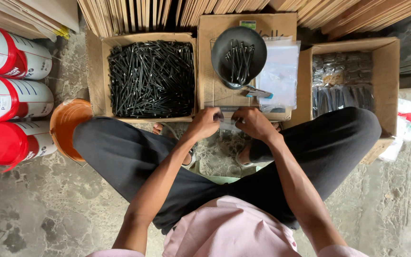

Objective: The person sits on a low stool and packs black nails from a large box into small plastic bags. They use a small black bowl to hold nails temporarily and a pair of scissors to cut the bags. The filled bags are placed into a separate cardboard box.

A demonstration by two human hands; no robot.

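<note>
- Right, head view: I see a small clear packet (228, 121), see-through with something dark inside, contents too small to tell.
- It lies between both hands, low before the cardboard box (215, 90); long axis runs left-right.
- Left hand (204, 123) curled, fingers pinching its left end.
- Right hand (252, 122) curled, pinching its right end.
- Black screws (151, 78) fill the box on my left.

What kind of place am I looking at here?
Probably a small workshop or packing spot on a bare concrete floor: an open carton of black screws, stacked wooden boards, and a box of bagged screws.
</note>
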